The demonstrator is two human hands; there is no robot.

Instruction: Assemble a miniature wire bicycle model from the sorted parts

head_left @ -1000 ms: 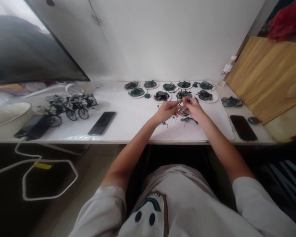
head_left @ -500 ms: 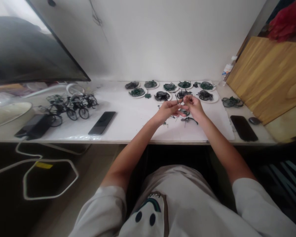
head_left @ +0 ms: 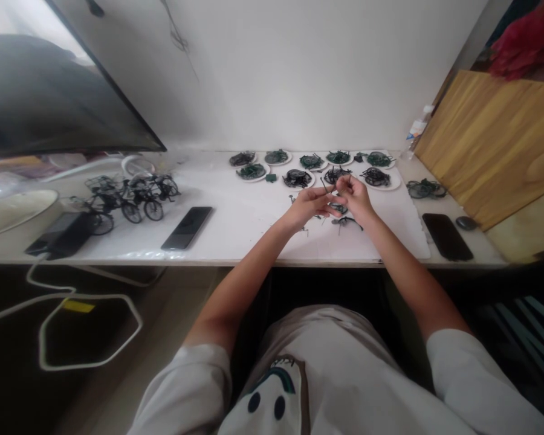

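My left hand (head_left: 309,205) and my right hand (head_left: 356,198) meet above the white sheet (head_left: 236,223). Between their pinched fingers is a thin dark model bicycle part (head_left: 324,185); its exact kind is too small to make out. Under and beside the fingers lie loose pieces, among them a curved black part (head_left: 347,222) and a wheel-like part (head_left: 340,208), half covered by my hands. Just behind, a plate (head_left: 310,185) carries black parts, and another black heap (head_left: 333,173) is partly hidden by my right fingers.
Further white plates with dark parts line the wall. Assembled model bicycles (head_left: 131,196), a phone (head_left: 188,227) and a black box (head_left: 63,234) stand left. To the right are a second phone (head_left: 446,235), a mouse (head_left: 466,223), a bottle (head_left: 417,130) and a wooden board (head_left: 494,139).
Both hands stay almost in place, still pinching the thin part, with only slight finger movement. The whole view has shifted very slightly.
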